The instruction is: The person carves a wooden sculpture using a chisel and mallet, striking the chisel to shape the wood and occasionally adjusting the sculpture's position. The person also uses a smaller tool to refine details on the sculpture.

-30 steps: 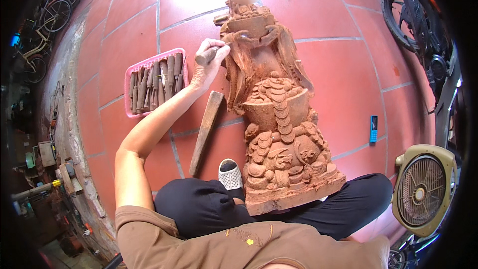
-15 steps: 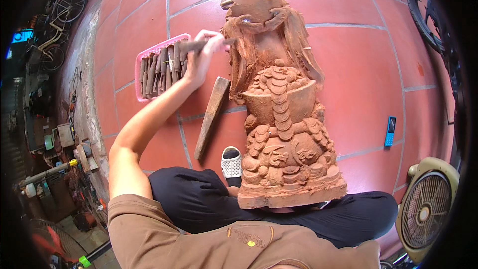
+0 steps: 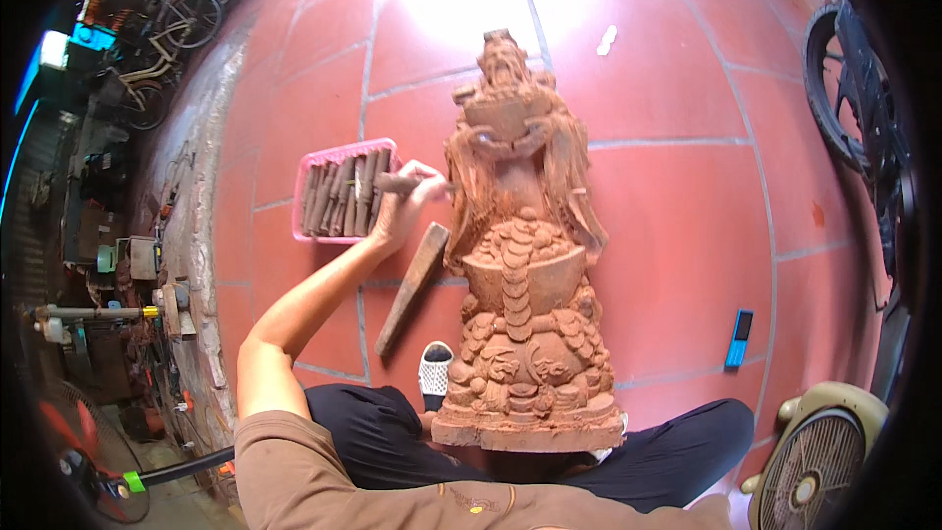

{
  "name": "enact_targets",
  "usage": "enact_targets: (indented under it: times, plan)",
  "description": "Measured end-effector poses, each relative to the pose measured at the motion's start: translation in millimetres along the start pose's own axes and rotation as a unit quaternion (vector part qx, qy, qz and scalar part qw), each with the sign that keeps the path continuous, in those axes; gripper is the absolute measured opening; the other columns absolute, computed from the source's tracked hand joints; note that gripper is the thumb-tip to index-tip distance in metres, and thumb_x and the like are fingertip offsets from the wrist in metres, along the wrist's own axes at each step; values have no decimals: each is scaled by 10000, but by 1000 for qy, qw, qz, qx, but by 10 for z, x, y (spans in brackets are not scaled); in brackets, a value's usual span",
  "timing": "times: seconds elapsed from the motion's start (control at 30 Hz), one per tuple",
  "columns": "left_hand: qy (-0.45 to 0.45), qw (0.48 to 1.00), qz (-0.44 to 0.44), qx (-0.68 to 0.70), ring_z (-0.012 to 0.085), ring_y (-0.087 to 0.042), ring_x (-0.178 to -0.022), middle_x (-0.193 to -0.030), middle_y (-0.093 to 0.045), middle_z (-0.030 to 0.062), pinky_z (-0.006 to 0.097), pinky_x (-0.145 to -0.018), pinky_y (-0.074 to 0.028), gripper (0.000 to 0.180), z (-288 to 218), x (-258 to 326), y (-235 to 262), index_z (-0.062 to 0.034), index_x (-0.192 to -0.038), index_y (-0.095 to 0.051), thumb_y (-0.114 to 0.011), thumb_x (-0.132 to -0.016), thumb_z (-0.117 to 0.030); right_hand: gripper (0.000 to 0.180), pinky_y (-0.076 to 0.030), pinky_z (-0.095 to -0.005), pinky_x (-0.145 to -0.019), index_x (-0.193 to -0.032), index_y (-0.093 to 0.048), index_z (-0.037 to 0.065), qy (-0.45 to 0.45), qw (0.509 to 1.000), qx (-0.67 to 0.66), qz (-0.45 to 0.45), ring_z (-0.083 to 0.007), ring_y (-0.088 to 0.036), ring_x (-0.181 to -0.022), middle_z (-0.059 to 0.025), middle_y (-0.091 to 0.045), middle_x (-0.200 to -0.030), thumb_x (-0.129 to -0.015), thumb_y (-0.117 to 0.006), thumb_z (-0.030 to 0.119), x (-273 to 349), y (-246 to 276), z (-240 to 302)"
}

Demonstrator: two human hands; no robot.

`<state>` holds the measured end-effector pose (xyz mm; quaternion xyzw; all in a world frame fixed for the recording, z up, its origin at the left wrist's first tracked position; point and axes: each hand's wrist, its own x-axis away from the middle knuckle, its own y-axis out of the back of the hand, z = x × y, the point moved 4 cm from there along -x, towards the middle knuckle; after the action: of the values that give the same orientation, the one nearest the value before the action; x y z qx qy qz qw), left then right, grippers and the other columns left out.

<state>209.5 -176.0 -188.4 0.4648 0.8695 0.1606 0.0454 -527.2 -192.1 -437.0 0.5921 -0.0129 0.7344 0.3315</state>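
A reddish-brown carved wooden statue (image 3: 525,280) lies lengthwise on the floor. Its base is at my crossed legs, and its bearded head points away from me. My left hand (image 3: 406,208) is closed around a carving chisel (image 3: 397,183) with a dark wooden handle, held beside the statue's left-side sleeve folds. Whether the blade's tip touches the wood is too small to tell. Just left of the hand, a pink plastic basket (image 3: 296,206) holds several similar wooden-handled tools (image 3: 341,198). A tapered wooden bar (image 3: 412,291) lies between basket and statue. My right hand is out of sight.
Red tiles (image 3: 677,236) cover the floor. At right are a blue phone (image 3: 739,339), a standing fan (image 3: 810,471) and a black wheel (image 3: 824,88). Bicycles (image 3: 162,49) and clutter line the left side. A white sandal (image 3: 436,370) is on my foot by the statue's base.
The view has shifted, so the statue and basket appear lower and the statue's head now shows. My left hand still grips the chisel near the same sleeve.
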Motion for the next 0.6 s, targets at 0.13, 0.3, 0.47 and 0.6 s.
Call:
enact_targets:
  times: [0.13,0.3,0.47,0.6]
  plan:
    - [-31,999,8,17,126,-659,-802,-855,-670,55,277,-723,-551,128,-262,68,-25,13,-932,-622,-703,-890,-76,208,-541,-387,-706,-1047,-633,41,20,1000,4,1,-243,-669,-840,-89,-670,-888,-877,-647,160,-203,7,164]
    - [-11,995,-60,84,154,-685,-787,-873,-676,86,279,-714,-558,165,-309,113,12,13,-954,-615,-684,-898,-125,212,-541,-381,-706,-1053,-633,40,55,998,19,5,-234,-668,-841,-85,-669,-891,-879,-646,159,-260,-7,256]
    - [-54,991,-56,109,162,-686,-767,-849,-677,89,282,-690,-556,173,-529,196,-322,-1,-942,-617,-672,-884,-154,215,-542,-376,-707,-1060,-633,38,89,995,16,-50,-225,-667,-842,-80,-668,-895,-881,-645,158,74,458,44]
    - [-95,993,-59,44,169,-679,-755,-890,-679,96,296,-717,-559,169,-1042,471,42,0,-953,-618,-656,-887,-151,218,-542,-371,-707,-1064,-633,38,130,991,-4,-18,-218,-666,-843,-77,-667,-898,-883,-644,158,129,148,-222]
